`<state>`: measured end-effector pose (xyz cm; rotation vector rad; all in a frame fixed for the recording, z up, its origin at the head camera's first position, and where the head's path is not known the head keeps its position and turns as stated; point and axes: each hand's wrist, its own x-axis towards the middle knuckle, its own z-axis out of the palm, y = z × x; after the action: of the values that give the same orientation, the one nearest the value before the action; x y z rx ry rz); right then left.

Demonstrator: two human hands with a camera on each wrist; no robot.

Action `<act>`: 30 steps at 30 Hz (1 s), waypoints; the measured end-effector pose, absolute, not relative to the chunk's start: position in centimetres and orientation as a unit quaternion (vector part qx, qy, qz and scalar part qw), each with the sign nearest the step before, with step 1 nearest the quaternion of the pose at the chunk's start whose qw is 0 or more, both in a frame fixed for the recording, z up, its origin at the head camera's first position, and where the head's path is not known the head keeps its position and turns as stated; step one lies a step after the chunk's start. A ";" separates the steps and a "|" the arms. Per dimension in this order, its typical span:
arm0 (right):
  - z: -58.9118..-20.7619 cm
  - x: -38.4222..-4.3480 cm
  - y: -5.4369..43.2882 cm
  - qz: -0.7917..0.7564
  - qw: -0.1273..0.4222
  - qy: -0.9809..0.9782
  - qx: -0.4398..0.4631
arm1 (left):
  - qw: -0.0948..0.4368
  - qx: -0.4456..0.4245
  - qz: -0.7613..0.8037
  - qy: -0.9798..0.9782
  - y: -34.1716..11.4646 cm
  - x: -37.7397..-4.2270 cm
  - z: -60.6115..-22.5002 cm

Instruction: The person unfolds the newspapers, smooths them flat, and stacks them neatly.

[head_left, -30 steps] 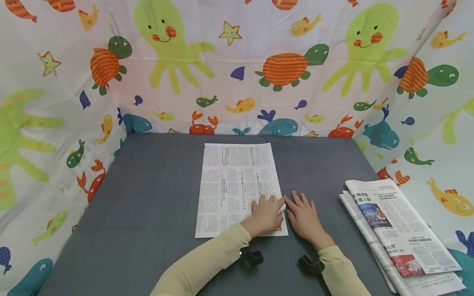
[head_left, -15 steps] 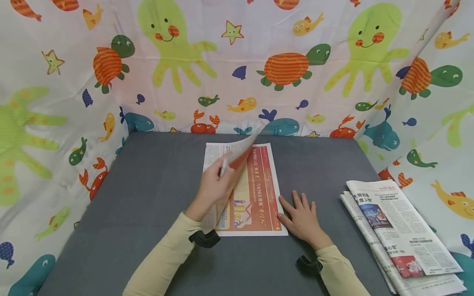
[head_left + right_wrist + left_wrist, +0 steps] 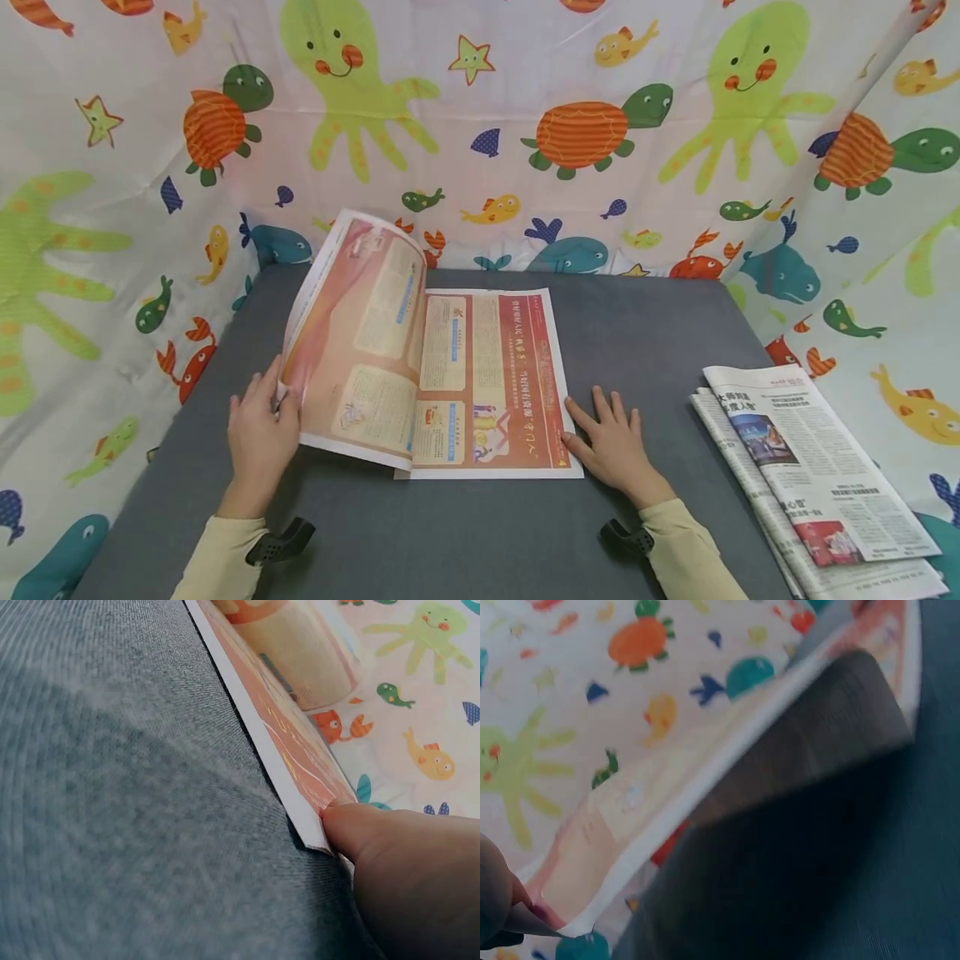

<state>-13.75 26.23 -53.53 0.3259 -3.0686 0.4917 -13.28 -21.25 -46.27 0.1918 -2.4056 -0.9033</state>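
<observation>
The left hand [image 3: 495, 889], partly visible at 8 o'clock, grips the corner of a raised page [image 3: 641, 806], which slants toward 1 o'clock, its shaded underside blurred. Beyond hangs printed cloth [image 3: 731, 645], with a green octopus [image 3: 521, 761] at 9 o'clock and an orange turtle [image 3: 638, 641] at 11; a dark tabletop [image 3: 870, 862] occupies 4 o'clock.

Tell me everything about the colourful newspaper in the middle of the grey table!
The thin, red, peach and cream printed paper newspaper lies partly open on the dark grey, cloth-like table. Its right page is flat, with a red band, cream text boxes, small drawings and white margins. Its left page is raised and curved, its outer edge pinched by the person's left hand. The thumb of the spread right hand touches the right edge.
</observation>
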 end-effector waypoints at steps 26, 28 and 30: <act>-52.6 -13.7 26.0 0.159 -0.004 -0.983 0.092 | 0.147 0.108 -0.183 -0.966 -25.0 -14.8 -49.2; -52.6 -13.6 26.1 0.158 -0.006 -0.983 0.092 | 0.154 0.041 -0.177 -0.971 -21.8 -15.7 -48.6; -52.6 -13.6 26.0 0.158 -0.008 -0.983 0.094 | 0.118 -0.020 -0.177 -0.977 -18.3 -16.4 -48.5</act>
<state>-13.63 25.99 -52.63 0.2963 -3.1037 0.4974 -16.44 -18.34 -48.51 -0.0598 -2.8585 -0.5167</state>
